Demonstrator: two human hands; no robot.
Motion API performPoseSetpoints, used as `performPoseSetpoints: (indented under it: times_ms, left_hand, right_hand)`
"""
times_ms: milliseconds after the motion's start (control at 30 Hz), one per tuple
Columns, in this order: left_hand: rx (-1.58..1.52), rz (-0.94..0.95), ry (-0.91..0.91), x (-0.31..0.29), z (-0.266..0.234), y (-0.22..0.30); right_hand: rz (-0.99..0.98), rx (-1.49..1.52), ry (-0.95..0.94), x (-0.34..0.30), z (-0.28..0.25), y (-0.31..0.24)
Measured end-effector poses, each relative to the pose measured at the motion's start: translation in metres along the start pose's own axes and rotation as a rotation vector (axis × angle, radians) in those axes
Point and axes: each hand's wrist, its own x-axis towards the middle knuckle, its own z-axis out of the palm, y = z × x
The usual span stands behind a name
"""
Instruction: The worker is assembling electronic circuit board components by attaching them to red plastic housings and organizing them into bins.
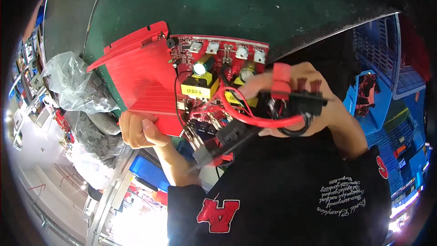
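My left hand (143, 130) is closed on the near lower corner of a red ribbed metal housing (141, 79), thumb on top. Joined to the housing's right side is a red circuit board (182, 48) carrying metal tabs, coils and yellow-wrapped transformers (200, 86). My right hand (337, 114) grips a black end panel (302, 102) with red terminals, at the board's right end; some of its fingers are blurred or hidden. From this panel a thick red cable (255, 120) loops back to the board. Near the board's lower edge hangs another black panel with a socket (232, 132), tilted and partly blurred.
The green bench top (218, 0) stretches beyond the housing. At left lie a clear plastic bag (75, 79) and a bag of grey pieces (98, 141). To the right, a blue bin (375, 120) holds dark red parts (366, 93), near a blue crate (380, 41).
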Motion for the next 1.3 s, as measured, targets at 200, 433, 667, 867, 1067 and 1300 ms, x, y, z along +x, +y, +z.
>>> performPoseSetpoints:
  times_ms: [200, 433, 667, 867, 1067, 1300]
  left_hand:
    - [0.043, -0.23, -0.157, 0.027, 0.0, 0.023]
    - [0.024, -0.16, -0.079, 0.012, -0.003, 0.014]
    - [0.021, -0.297, -0.117, 0.024, -0.004, 0.028]
    - [-0.009, -0.1, -0.039, 0.008, -0.001, 0.01]
    - [-0.011, -0.055, -0.057, 0.017, 0.001, 0.011]
    - [0.023, -0.048, -0.006, 0.004, -0.005, 0.006]
  right_hand:
    - [-0.02, 0.163, 0.037, 0.013, -0.006, -0.004]
    - [0.03, 0.18, 0.013, 0.011, 0.0, 0.007]
    - [-0.004, 0.136, -0.01, 0.015, -0.005, 0.003]
    - [-0.082, 0.028, -0.006, 0.015, -0.007, 0.008]
    - [-0.059, 0.049, -0.02, 0.015, -0.011, -0.003]
    - [-0.048, 0.036, -0.036, 0.016, -0.007, 0.006]
